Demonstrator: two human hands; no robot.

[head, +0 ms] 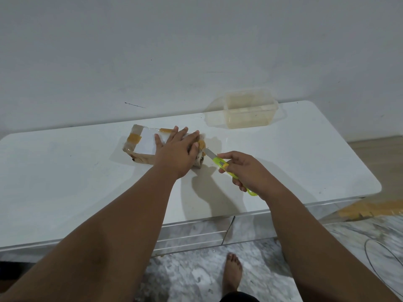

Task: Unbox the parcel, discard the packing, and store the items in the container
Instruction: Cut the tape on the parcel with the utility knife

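**Blade at the parcel's edge, thumb close by**

Right hand (246, 171) is clenched around the lime-green box cutter (226, 165), blade out and angled up and left, its tip at the right end of the parcel (148, 147). Left hand (176, 149) lies flat and open on top, fingers spread, pressing the parcel down onto the white desk (65, 182) rather than gripping it.

Here's the worry: the left thumb sits right at the end the blade is working. If the tape gives way suddenly or the cutter skids on the glossy wrap, the edge could run straight into that thumb. Push too deep and it may score whatever is packed inside, which can't be seen from here.

The parcel sits left of centre on the desk, patched with amber tape (134, 138) at the corners, still sealed by the look of it. One flat palm on a smooth top could let it slide.

Farther back and to the right, well apart, waits the clear plastic container (248, 112), seemingly empty. Below, a bare foot (232, 273) stands on the floor near the desk edge, so a dropped cutter is another hazard.
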